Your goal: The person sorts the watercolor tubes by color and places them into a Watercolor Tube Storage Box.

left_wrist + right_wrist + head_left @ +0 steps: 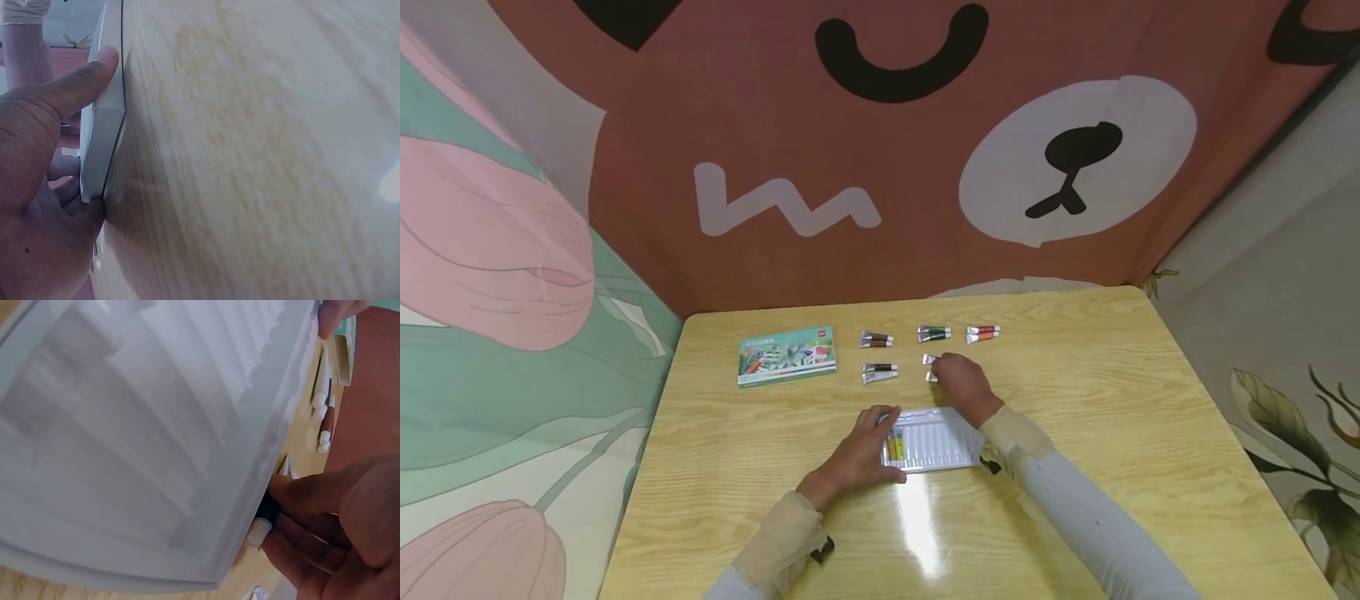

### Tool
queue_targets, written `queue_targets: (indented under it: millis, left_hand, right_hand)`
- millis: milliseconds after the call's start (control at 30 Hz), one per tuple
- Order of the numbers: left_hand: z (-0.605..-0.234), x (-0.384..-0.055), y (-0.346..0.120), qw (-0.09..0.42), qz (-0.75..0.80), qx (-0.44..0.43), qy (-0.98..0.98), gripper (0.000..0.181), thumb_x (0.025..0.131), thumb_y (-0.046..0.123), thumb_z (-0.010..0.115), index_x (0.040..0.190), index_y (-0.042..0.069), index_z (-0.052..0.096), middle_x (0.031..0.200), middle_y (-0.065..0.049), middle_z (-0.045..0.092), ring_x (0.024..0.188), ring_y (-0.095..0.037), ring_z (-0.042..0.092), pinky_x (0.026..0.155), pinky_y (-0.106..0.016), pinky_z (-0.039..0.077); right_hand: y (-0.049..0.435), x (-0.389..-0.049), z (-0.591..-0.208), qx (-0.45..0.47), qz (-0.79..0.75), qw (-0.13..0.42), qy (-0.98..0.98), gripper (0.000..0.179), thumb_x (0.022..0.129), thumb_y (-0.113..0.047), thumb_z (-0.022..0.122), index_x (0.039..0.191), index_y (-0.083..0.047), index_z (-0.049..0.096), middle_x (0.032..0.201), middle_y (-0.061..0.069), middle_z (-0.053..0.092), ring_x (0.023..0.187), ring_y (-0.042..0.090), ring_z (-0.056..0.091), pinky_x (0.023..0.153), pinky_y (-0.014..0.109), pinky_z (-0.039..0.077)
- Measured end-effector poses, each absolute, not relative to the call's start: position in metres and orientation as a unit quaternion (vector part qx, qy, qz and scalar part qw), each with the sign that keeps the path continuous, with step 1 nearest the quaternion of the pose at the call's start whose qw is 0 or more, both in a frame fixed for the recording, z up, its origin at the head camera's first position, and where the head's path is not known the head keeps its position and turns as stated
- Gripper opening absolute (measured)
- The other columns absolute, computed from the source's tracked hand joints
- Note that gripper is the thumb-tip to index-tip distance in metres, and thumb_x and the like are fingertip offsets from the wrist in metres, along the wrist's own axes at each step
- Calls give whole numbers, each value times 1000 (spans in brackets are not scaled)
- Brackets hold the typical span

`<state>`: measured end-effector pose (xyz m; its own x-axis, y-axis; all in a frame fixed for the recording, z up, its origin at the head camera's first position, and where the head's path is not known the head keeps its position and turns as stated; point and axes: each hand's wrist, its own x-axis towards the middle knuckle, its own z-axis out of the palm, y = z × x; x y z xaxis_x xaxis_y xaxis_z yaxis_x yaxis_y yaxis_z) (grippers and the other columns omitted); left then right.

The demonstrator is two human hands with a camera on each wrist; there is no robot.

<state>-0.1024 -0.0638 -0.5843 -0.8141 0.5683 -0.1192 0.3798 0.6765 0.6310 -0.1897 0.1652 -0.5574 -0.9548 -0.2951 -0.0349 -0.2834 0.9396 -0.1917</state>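
Note:
My left hand (863, 450) grips the left end of a white plastic tray (938, 442) with ridged slots, the thumb at its front edge and the fingers at its back edge. Small yellow paint tubes (897, 447) lie in the leftmost slots. Just behind the tray, my right hand (964, 387) reaches down over a pair of paint tubes, covering most of them. In the right wrist view, its thumb and fingers pinch a dark tube (269, 509) with a white cap, beside the tray's wall (234, 515).
Further back lie pairs of tubes: brown (877, 340), green (934, 333) and red with orange (983, 333). A black tube and a white tube (880, 377) lie left of the right hand. A flat illustrated paint box (787, 357) sits at the back left of the wooden table (730, 450).

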Motion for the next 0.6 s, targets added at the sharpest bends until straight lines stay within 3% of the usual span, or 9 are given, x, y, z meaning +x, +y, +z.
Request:
queue_targets:
  millis: [300, 600]
  left_hand:
    - [-586, -103, -65, 156, 308, 262, 901, 112, 75, 39, 91, 162, 6, 28, 159, -8, 35, 145, -26, 33, 110, -41, 48]
    - [-588, -105, -65, 152, 305, 271, 900, 112, 76, 41, 90, 162, 5, 27, 158, -7, 35, 146, -26, 32, 110, -40, 48]
  right_hand:
    - [159, -180, -544, -108, -186, 58, 975, 7, 88, -4, 75, 93, -8, 79, 90, 7, 75, 83, 21, 70, 72, 37, 59]
    - [139, -137, -521, 5, -379, 185, 907, 14, 83, -13, 81, 94, -5, 76, 83, 3, 73, 69, 13, 66, 61, 27, 52]
